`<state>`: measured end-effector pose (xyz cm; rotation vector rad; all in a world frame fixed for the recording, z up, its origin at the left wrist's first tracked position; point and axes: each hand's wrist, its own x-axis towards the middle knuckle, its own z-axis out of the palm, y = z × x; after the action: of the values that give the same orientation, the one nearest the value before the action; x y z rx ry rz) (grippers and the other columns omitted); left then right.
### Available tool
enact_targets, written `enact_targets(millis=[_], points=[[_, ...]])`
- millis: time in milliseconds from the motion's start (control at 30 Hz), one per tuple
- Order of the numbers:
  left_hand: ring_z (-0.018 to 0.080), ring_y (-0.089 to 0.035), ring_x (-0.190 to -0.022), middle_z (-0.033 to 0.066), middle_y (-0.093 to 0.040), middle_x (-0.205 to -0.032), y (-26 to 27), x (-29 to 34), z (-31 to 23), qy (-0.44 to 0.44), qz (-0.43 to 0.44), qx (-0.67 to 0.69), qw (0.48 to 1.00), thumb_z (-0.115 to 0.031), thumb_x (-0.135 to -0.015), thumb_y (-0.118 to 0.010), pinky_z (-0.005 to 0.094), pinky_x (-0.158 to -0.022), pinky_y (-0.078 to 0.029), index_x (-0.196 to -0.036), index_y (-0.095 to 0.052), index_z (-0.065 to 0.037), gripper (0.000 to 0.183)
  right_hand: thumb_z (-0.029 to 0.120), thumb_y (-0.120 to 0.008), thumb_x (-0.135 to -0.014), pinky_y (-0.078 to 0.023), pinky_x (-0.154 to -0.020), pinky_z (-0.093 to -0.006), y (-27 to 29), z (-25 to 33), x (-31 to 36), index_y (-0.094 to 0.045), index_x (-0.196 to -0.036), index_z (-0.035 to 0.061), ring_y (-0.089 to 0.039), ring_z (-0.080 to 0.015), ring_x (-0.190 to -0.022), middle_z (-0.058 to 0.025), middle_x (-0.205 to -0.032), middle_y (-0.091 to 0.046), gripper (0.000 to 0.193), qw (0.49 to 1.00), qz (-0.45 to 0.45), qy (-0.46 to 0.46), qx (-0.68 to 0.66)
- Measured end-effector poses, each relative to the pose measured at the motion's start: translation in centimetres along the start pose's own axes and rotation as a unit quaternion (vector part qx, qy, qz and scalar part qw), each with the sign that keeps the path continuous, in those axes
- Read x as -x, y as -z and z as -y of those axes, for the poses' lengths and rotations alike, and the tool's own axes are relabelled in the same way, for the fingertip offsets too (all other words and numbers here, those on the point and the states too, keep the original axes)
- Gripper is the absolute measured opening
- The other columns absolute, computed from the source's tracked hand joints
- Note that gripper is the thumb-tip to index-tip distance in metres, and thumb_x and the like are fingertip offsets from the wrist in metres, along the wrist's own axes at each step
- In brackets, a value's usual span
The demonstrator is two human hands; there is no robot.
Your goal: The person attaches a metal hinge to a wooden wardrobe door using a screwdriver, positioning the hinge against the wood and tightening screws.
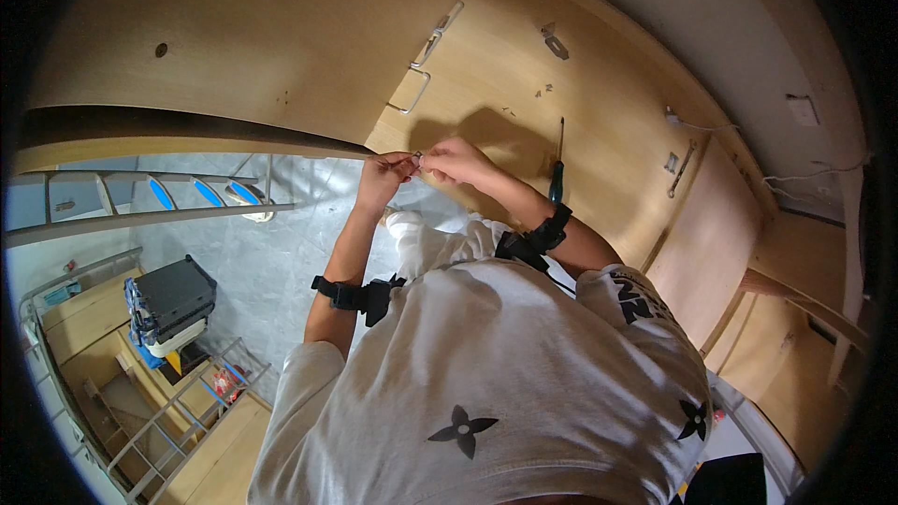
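My left hand point(382, 176) and my right hand point(453, 162) meet at the near edge of a pale wooden panel point(599, 103). Their fingers are pinched together around a small, shiny piece point(418, 160), too small and too covered to name. Right of my right forearm, a screwdriver point(557, 178) with a dark handle lies on the panel, its shaft pointing away from me. Farther off are several small screws point(544, 90) and a metal hinge point(555, 41). A bent metal handle point(416, 93) rests on the panel, beyond my hands.
An upright wooden board point(253, 28) rises at the left. Below it a metal ladder point(159, 194) stretches over the grey tiled floor point(309, 224). A bed frame with a dark box point(173, 299) sits at lower left. At right, a cable point(702, 123) runs along the panel's far edge.
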<state>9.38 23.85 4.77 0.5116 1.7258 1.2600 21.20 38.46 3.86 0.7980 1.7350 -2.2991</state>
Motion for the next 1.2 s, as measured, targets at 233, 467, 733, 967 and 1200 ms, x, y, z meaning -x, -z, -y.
enact_targets(millis=[233,467,733,967,1200], points=[[0.0135,-0.063,-0.076,0.0074,-0.066,-0.084,3.0,1.5,-0.2,-0.106,0.094,-0.078,0.987,0.000,-0.090,-0.052,0.0270,-0.072,-0.052,-0.098,-0.065,0.006,0.015,0.020,-0.067,-0.076,-0.047,-0.055,-0.0299,-2.6,3.0,0.3,-0.065,-0.075,0.0005,-0.061,-0.0160,-0.059,-0.0108,-0.065,-0.064,0.019,0.931,-0.071,0.096,0.345],[0.0124,-0.063,-0.072,0.0069,-0.067,-0.077,6.3,5.9,-3.6,-0.072,0.020,-0.023,0.997,-0.009,-0.088,-0.063,0.0268,-0.066,-0.051,-0.092,-0.065,0.004,0.014,0.005,-0.062,-0.084,-0.045,-0.057,-0.0222,-6.3,6.2,-0.2,-0.061,-0.085,-0.0020,-0.055,-0.0063,-0.062,-0.0019,-0.070,-0.062,0.008,0.951,0.040,0.209,0.224],[0.0127,-0.062,-0.074,0.0059,-0.066,-0.082,14.4,9.0,-5.8,-0.171,0.017,0.159,0.972,-0.004,-0.086,-0.064,0.0262,-0.071,-0.051,-0.095,-0.064,0.003,0.011,0.006,-0.064,-0.084,-0.040,-0.048,-0.0195,-14.4,10.3,-0.5,-0.062,-0.084,-0.0020,-0.052,-0.0039,-0.055,-0.0008,-0.067,-0.062,0.008,0.977,-0.011,0.199,0.079],[0.0082,-0.061,-0.076,0.0041,-0.066,-0.078,18.5,6.3,-7.0,-0.236,-0.039,0.075,0.968,-0.001,-0.084,-0.063,0.0232,-0.070,-0.049,-0.088,-0.064,0.002,0.005,0.011,-0.064,-0.086,-0.041,-0.049,-0.0196,-21.6,13.1,-0.5,-0.061,-0.084,-0.0027,-0.051,-0.0048,-0.054,-0.0028,-0.067,-0.061,0.014,0.952,-0.232,0.200,0.025],[0.0100,-0.061,-0.070,0.0067,-0.066,-0.076,18.9,2.4,-8.0,-0.309,0.020,0.089,0.947,-0.002,-0.084,-0.062,0.0245,-0.063,-0.049,-0.089,-0.063,0.004,0.008,0.025,-0.057,-0.091,-0.034,-0.045,-0.0205,-25.2,14.3,-1.0,-0.063,-0.085,0.0013,-0.050,-0.0087,-0.049,-0.0025,-0.063,-0.057,0.025,0.938,-0.286,0.144,-0.133]])
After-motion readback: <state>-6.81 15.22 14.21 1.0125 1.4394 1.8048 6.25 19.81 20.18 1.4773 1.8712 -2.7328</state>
